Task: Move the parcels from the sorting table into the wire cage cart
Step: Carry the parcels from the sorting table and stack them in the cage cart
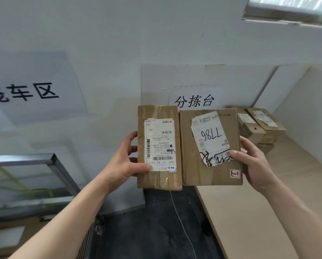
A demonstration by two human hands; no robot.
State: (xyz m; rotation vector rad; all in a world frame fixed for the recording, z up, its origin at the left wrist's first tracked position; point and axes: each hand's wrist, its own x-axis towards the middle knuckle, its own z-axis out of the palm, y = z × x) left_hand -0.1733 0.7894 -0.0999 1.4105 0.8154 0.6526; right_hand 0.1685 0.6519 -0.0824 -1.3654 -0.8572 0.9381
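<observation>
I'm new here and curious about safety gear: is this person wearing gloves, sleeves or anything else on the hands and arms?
No. The left hand and right hand are bare, with no gloves, and no rings show. The left forearm and right forearm are uncovered as far as the picture's edge, with no sleeves, watch or wristband in view.
</observation>
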